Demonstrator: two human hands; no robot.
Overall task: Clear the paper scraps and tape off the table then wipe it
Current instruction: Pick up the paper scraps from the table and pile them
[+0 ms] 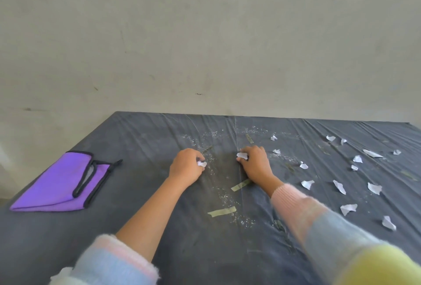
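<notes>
Grey-black plastic-covered table (pixel 148 239), creased, filling the lower half of the frame

Left hand (pixel 186 167): centre of frame, knuckles up, resting on the table; fingers curled round a crumpled white scrap (pixel 202 164) that shows at the fingertips

Right hand (pixel 256 162): just right of centre, near the left hand but apart from it; fingers curled, gripping a second scrap (pixel 242 155) at its upper left edge

Loose paper scraps (pixel 339 186): white, torn, a dozen or more, scattered over the right part of the table out to the frame edge; none touching a hand

Tape strips, pale green, stuck flat: long strip (pixel 222 211) below centre, between the forearms; angled strip (pixel 241 185) just beside the right wrist; short strip (pixel 249 138) above the right hand

White crumbs (pixel 224 195): a loose band running between the two hands

Purple cloth (pixel 59 184): folded, black-edged, left of frame, well apart from both hands

Sleeves: fuzzy pastel; left sleeve (pixel 114 259) pushed up the forearm, right sleeve (pixel 296 207) reaching the wrist

Wall (pixel 205 34): plain, pale, upper half of the frame
</notes>
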